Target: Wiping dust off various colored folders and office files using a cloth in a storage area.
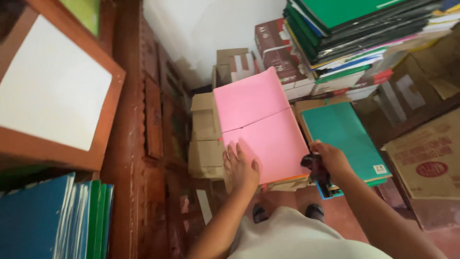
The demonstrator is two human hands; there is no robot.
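Pink paper stack [258,122], lengthwise away, left hand [241,167] atop

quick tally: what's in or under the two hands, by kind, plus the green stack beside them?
Pink paper stacks, under left hand: 1
Black stapler-like tools, in right hand: 1
Green folder stacks: 1
Total: 3
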